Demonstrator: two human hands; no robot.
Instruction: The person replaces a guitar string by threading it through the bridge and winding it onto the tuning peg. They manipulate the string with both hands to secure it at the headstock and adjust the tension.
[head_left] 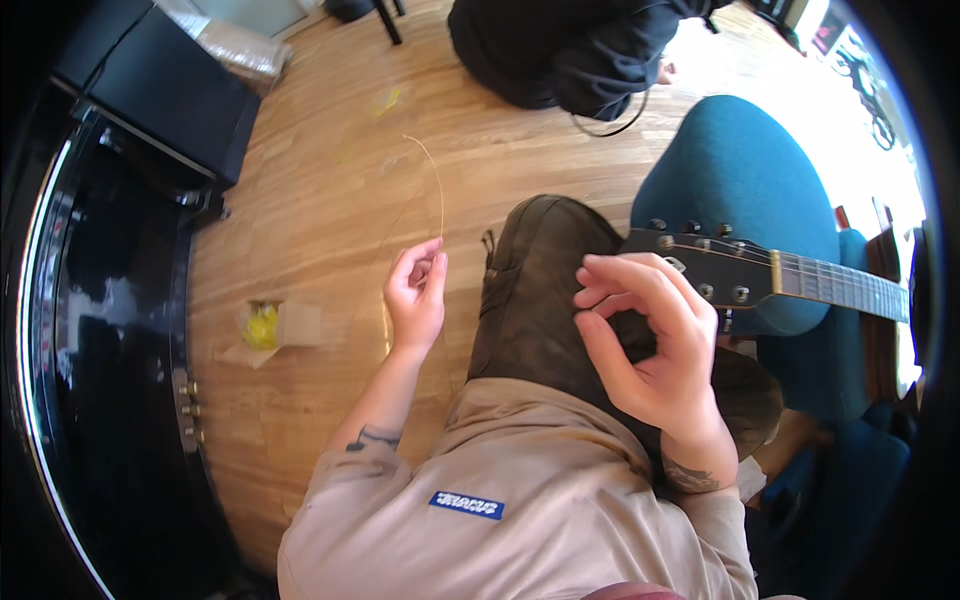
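My left hand (415, 290) pinches a thin pale string (440, 200), which rises in a loop above it and trails faintly over the floor. My right hand (645, 335) is curved with thumb and fingers apart, holding nothing I can see, above my right thigh and just left of a guitar's dark headstock (705, 260). The headstock has metal tuners and a few strings running along the neck (840, 290), which lies toward the right over a teal chair (730, 170).
A glossy black piano (110, 330) and a black case (170, 90) stand left. An open cardboard box (295, 325) with yellow contents sits on the wooden floor (330, 200). A person in dark clothes (540, 50) is low at the top, near a black chair leg (390, 25).
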